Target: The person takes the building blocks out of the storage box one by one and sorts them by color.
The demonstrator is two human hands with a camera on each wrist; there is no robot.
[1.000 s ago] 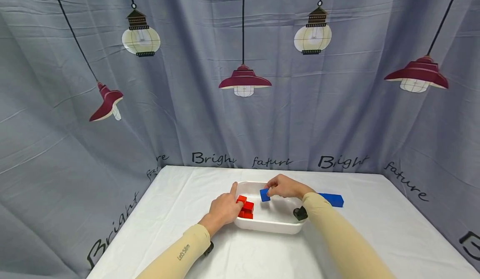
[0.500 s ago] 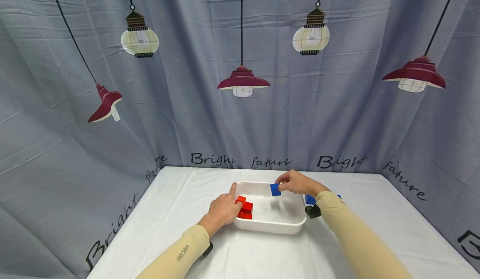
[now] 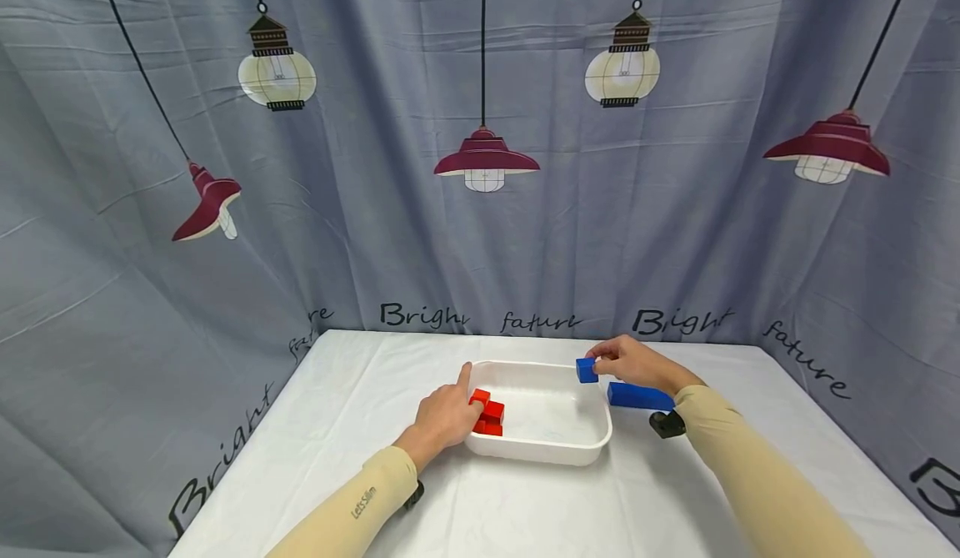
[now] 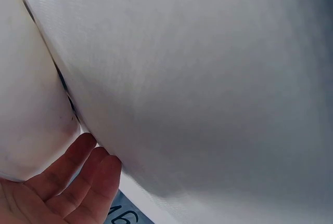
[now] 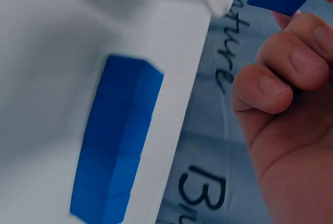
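Note:
My left hand (image 3: 442,416) holds the left side of a white plastic tray (image 3: 536,451), index finger stretched along the rim and thumb over the inside. Seen from the left wrist, the other fingers (image 4: 106,180) lie against the tray's outer wall (image 4: 31,89). Several red cubes (image 3: 492,413) are grouped at the tray's left end, partly covered by the thumb. My right hand (image 3: 637,364) pinches a blue cube (image 3: 587,370) between thumb and fingertips, raised at the tray's back right corner. Below that hand, a row of blue cubes (image 5: 112,141) lies end to end.
The blue row lies on the white tablecloth (image 3: 525,508), just right of the tray. Behind the table hangs a grey-blue curtain (image 3: 420,241) printed with lamps and lettering. A black wrist device (image 3: 667,424) sits under the right wrist.
My right hand has carried the blue cube from over the tray's middle rightward to its back right corner, uncovering more of the blue row. The left hand and tray have stayed put.

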